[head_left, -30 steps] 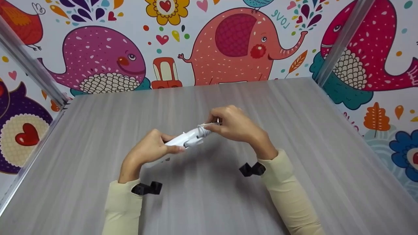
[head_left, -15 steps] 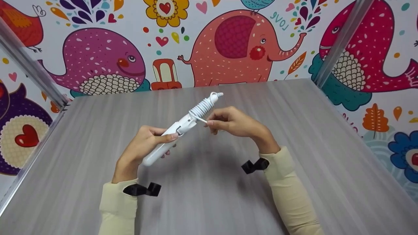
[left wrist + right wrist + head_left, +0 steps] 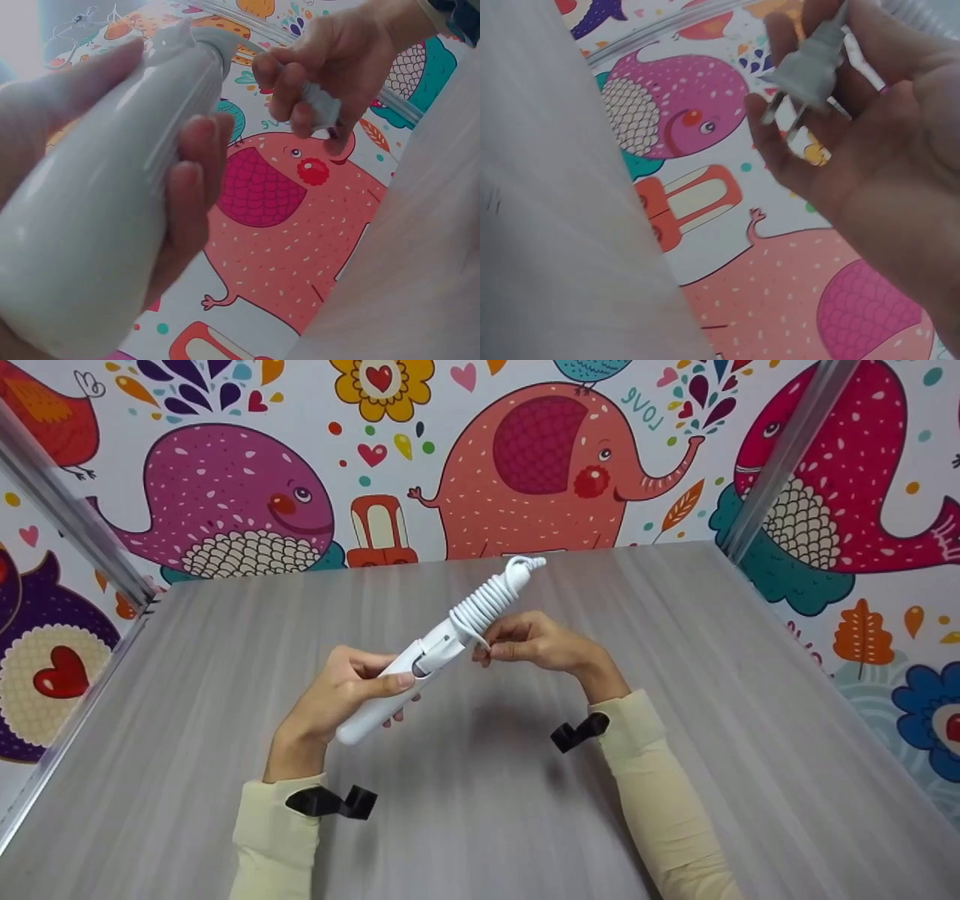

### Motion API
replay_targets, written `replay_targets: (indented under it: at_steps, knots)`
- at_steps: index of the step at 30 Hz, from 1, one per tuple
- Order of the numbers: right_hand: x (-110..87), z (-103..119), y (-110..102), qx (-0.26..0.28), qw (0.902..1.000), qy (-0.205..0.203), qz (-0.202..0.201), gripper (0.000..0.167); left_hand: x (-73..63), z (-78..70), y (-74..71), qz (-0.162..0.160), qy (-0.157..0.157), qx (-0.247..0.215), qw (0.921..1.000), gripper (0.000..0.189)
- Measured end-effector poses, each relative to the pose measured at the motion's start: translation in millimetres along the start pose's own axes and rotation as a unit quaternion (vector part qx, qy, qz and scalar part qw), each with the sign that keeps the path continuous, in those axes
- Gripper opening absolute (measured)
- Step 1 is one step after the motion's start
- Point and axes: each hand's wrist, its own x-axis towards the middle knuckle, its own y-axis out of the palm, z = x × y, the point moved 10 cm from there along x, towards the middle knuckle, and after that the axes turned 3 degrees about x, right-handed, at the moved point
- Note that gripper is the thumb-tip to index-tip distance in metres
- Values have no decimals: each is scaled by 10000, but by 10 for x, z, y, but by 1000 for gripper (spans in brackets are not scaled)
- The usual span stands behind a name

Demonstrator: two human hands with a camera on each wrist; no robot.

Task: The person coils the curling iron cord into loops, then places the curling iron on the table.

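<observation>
My left hand grips a white hair straightener round its smooth body, thumb on top, and holds it slanted above the table. A white cord is wound in several tight turns round the straightener's far end. At that coil, my right hand pinches the cord's free end between thumb and fingers. The two-pin plug hangs among the curled fingers of the right hand, its pins pointing outward in the right wrist view. In the left wrist view the straightener's rounded body fills the near side, with the plug beyond.
Below both hands lies a grey wood-grain table. A wall panel printed with cartoon animals stands along its back, with metal posts at the corners. Black camera mounts sit on both sleeves.
The straightener has swung from nearly level to a steeper slant, its coiled end moving up and away. My right hand has come off that end and now holds the cord's free end below the coil.
</observation>
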Motion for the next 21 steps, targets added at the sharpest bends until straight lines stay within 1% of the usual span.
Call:
replay_targets:
  at_steps: [2,4,6,8,10,12,14,16,17,18,20,21]
  knots:
    - [3,-52,5,-59,9999,90,4,23,7,-11,49,170,195,-6,9997,29]
    - [4,-106,14,-96,9996,275,-8,24,7,-13,90,332,344,8,9989,27]
    - [-1,-169,2,-265,9980,559,-100,27,7,-14,120,450,448,23,9980,26]
    - [-9,-211,-19,-638,9947,783,-204,29,11,-11,152,577,497,67,9971,26]
    - [-12,-224,-34,-1212,9884,889,-226,30,16,-8,180,688,490,144,9963,27]
    - [-6,-202,-27,-1802,9804,789,-99,28,18,-5,205,802,444,209,9956,28]
    - [3,-156,-2,-2087,9767,481,109,24,16,-4,225,899,392,259,9948,29]
    - [6,-85,16,-1972,9800,37,258,17,7,-4,243,982,343,312,9941,28]
    - [-2,-44,18,-1771,9836,-165,300,16,4,2,256,1039,300,338,9936,27]
    - [-11,-30,16,-1538,9872,-262,338,15,-2,9,272,1105,256,375,9928,28]
    - [-38,-41,-8,-1076,9935,-219,291,14,-15,23,310,1238,157,543,9907,29]
    - [-55,-66,-16,-872,9958,-89,278,15,-22,34,330,1308,101,655,9892,31]
